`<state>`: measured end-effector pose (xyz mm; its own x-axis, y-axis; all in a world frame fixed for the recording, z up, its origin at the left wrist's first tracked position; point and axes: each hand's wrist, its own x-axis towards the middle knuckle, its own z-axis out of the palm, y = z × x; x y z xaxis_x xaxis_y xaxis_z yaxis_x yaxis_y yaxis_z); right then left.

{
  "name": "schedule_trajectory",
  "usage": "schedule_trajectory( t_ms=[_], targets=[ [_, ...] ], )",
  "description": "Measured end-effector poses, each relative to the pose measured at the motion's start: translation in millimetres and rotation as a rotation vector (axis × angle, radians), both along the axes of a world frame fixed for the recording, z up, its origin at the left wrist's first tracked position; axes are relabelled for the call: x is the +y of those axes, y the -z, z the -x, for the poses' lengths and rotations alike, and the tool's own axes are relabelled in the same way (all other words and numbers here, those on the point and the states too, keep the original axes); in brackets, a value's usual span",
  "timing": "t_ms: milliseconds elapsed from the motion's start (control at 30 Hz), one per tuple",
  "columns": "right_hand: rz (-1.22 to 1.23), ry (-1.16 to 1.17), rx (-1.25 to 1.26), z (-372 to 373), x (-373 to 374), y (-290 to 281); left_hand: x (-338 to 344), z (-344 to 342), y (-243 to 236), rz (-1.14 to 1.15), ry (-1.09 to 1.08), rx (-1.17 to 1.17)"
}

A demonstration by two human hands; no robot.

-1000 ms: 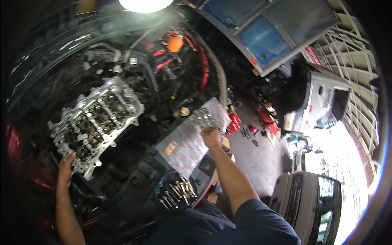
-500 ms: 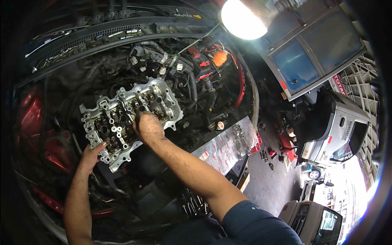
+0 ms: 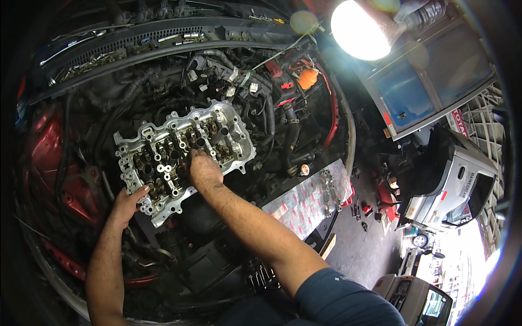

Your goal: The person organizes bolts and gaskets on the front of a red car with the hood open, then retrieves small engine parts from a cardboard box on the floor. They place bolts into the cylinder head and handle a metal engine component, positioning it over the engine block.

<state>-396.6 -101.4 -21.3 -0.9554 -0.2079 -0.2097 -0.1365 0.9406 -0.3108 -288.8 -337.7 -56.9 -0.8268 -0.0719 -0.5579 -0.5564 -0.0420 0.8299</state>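
a bare silver aluminium cylinder head with open valve pockets lies in a dark engine bay, at about ten o'clock from the picture's centre. the right hand rests on its middle, fingers curled down into a pocket; i cannot tell what they hold. the left hand grips its seven o'clock edge. a red-printed white sheet carrying metal parts lies at four o'clock.

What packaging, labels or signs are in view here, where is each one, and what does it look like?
Printed sheet: flat on the car's front edge, right of the right hand; whitish with red marks, metal parts on it.
Sign: far right by the grey vehicle; narrow, white with red lettering.
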Motion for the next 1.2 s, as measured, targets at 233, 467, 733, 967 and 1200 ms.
schedule_trajectory(
  t_ms=[233,467,733,967,1200],
  targets=[
    [-0.025,-0.155,0.065,-16.3,9.9,2.4,-1.4,0.4,4.7,0.01,0.011,0.0],
    [-0.168,-0.255,-0.013,-9.2,11.0,3.9,-1.6,0.4,3.8,-0.019,-0.004,-0.003],
    [0.171,-0.22,0.24,-31.5,35.7,32.8,-2.4,-1.1,5.7,-0.061,-0.02,-0.002],
    [0.193,-0.121,0.163,-14.8,29.4,31.8,3.5,-1.5,-3.1,-0.038,-0.081,-0.032],
    [0.47,0.106,0.152,-8.9,41.8,-29.1,2.7,-3.5,-2.3,-0.02,-0.089,-0.043]
  ],
)
